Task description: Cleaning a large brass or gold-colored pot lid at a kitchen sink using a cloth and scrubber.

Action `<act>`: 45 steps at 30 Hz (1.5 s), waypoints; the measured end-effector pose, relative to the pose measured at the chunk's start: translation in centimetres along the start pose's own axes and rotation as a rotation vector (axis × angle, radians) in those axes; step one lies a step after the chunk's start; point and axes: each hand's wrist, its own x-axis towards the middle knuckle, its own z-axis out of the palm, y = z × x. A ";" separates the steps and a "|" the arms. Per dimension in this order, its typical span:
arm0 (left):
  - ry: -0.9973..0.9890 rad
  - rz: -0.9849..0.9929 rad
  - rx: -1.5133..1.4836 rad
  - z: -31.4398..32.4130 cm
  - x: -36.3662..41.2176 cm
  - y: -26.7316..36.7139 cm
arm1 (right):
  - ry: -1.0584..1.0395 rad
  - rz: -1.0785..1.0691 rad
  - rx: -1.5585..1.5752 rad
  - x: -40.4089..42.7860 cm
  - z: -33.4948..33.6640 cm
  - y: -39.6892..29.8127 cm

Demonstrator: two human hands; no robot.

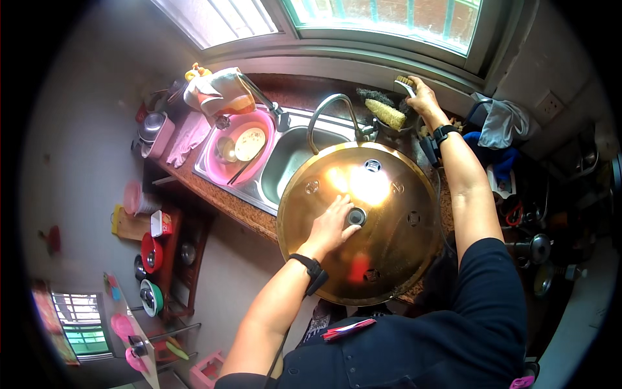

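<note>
A large, round, gold-coloured metal lid (388, 243) spans the front of the counter, partly over the sink basin (286, 160). My left hand (328, 226) lies on it, thumb and fingers around the dark central knob (356, 217). Further off, near the window sill, my right hand (422, 95) grips a scrub brush (405, 85) with a white handle and pale bristles. Just left of that hand, a yellowish loofah sponge (386, 114) and a dark scouring pad (374, 96) sit in a bowl. The curved faucet (330, 104) arches at the lid's far edge.
Left of the basin, a pink tub (266, 170) holds a plate, a bowl and chopsticks. A patterned cloth (223, 92) hangs above it. Grey cloth (505, 121) and utensils crowd the right side. A wooden shelf (177, 262) with basins stands at left.
</note>
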 end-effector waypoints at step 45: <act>0.026 -0.003 0.005 -0.2 -0.4 -0.6 | 0.181 0.158 1.034 3.2 2.3 -1.5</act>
